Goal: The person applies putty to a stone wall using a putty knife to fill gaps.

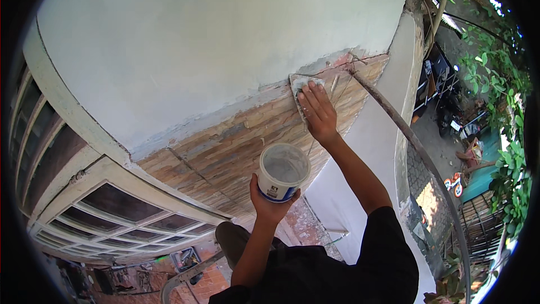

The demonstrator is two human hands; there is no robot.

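My left hand (270, 205) cups a white plastic bucket (268, 179) with a blue band, gripping it low on its wall. Greyish-white residue coats the inside of the bucket. Up and to the right of it, my right hand (320, 114) presses a flat, putty-smeared spreader (296, 83) to the wall, fingers laid over its face. The spreader lies across the seam where the smooth pale wall (197, 39) meets the brown stone-look tiles (236, 135). Grey filler runs along that seam, with a reddish bare patch (340, 61) to the right of the spreader.
A curved pole (413, 138) slants down from the wall at right. White-framed windows (121, 200) are at left. Far below on the right are a parked motorbike (450, 115), a small bicycle (454, 184) and leafy branches (500, 79). A metal rail (188, 273) stands below left.
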